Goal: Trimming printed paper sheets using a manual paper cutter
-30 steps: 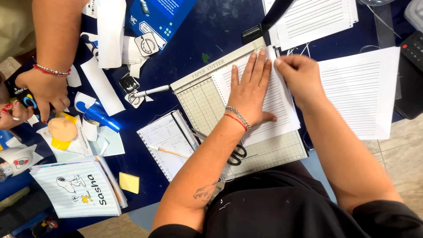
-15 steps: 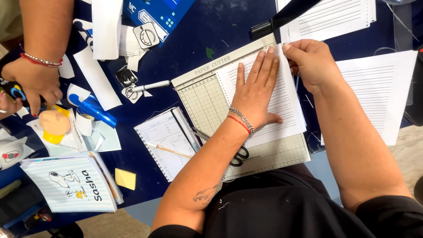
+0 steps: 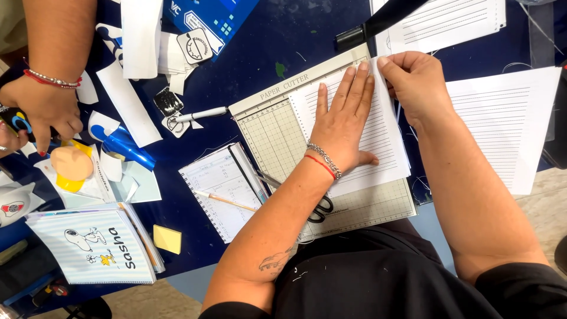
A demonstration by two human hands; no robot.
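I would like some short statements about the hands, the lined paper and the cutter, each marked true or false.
1. The left hand lies flat on the lined sheet on the paper cutter. True.
2. The right hand holds the scissors. False: it pinches the sheet's top right edge; the scissors lie under the left forearm.
3. The cutter's black handle is raised. True.
4. The yellow sticky pad lies on the cutter. False: it lies on the blue table, beside a striped notebook.
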